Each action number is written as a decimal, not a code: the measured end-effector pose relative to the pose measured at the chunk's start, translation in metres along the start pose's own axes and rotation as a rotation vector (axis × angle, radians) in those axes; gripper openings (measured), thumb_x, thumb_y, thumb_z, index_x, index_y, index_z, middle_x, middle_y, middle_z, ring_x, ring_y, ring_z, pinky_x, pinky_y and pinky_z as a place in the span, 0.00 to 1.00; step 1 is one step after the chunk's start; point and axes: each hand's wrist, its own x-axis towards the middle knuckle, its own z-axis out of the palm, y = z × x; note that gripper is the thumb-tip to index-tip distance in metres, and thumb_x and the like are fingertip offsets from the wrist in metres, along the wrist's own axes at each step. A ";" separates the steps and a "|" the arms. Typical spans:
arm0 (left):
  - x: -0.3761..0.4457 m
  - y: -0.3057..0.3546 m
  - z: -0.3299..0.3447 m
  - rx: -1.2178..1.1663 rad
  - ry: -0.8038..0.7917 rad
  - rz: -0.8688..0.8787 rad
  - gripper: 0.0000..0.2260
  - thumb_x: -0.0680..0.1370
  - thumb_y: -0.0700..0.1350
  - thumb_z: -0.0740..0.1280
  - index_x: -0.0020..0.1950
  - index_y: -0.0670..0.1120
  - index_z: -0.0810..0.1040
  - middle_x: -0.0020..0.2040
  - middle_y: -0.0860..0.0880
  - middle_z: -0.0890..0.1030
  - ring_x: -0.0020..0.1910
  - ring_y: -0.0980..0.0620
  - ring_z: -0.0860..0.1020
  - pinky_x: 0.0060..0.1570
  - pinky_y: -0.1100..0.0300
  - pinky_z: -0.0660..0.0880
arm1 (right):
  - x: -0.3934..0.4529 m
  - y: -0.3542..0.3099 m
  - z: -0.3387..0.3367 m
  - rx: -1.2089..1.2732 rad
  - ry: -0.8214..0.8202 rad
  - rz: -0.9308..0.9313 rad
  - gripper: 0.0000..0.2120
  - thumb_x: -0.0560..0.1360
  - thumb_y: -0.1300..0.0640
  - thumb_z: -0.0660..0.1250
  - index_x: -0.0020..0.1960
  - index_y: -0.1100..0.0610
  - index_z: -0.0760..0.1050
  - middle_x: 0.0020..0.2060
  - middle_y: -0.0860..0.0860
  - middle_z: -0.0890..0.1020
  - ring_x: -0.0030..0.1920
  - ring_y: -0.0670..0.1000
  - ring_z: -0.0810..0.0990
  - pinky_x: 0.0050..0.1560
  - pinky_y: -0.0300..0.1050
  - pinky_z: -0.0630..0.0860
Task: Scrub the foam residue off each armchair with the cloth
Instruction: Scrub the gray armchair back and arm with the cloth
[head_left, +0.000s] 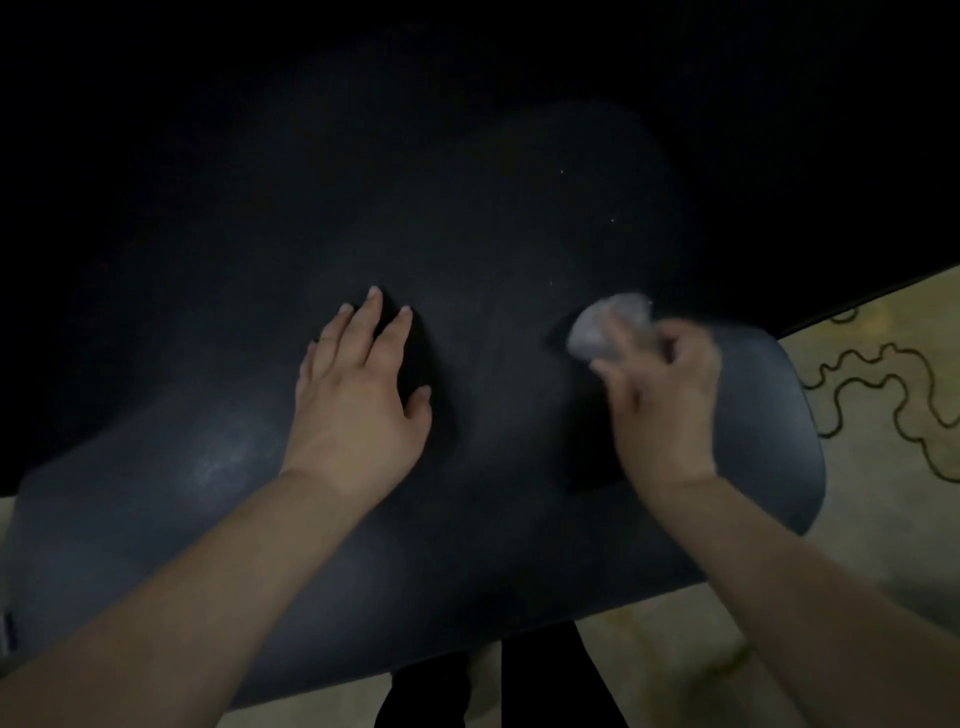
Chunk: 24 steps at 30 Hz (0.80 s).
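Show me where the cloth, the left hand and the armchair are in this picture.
cloth (605, 327): head view, on the bunched pale part beyond the fingers.
left hand (358, 389): head view, on the back of the hand.
armchair (218, 519): head view, on its dark upholstery.

No text, label, brand or number could be read anywhere. A small tag (9, 631) sat at the armchair's (467, 467) left edge, too dark and blurred to make out.

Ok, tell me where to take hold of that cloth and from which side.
Grip the cloth at its near bunched end, from the right, as the right hand does: its rounded wad sticks out past the fingers onto the armchair.
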 end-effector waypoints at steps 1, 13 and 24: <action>0.003 0.001 0.000 -0.004 0.010 -0.001 0.31 0.76 0.51 0.66 0.77 0.51 0.58 0.79 0.50 0.53 0.77 0.48 0.50 0.75 0.44 0.52 | 0.016 0.007 0.002 0.020 0.054 0.103 0.21 0.73 0.61 0.71 0.64 0.50 0.73 0.56 0.64 0.72 0.54 0.65 0.71 0.57 0.62 0.73; 0.039 0.024 -0.002 -0.047 0.047 -0.010 0.31 0.76 0.51 0.66 0.77 0.51 0.58 0.79 0.50 0.53 0.77 0.48 0.50 0.75 0.48 0.50 | 0.006 0.009 -0.007 0.008 -0.113 -0.059 0.22 0.73 0.60 0.71 0.65 0.48 0.76 0.54 0.60 0.72 0.51 0.60 0.71 0.54 0.54 0.72; 0.056 0.035 0.000 0.033 0.026 -0.009 0.39 0.73 0.64 0.63 0.78 0.51 0.54 0.79 0.48 0.51 0.77 0.46 0.49 0.74 0.45 0.51 | 0.038 -0.006 0.013 0.063 -0.185 -0.183 0.23 0.69 0.62 0.74 0.63 0.50 0.78 0.53 0.59 0.74 0.50 0.61 0.74 0.54 0.51 0.73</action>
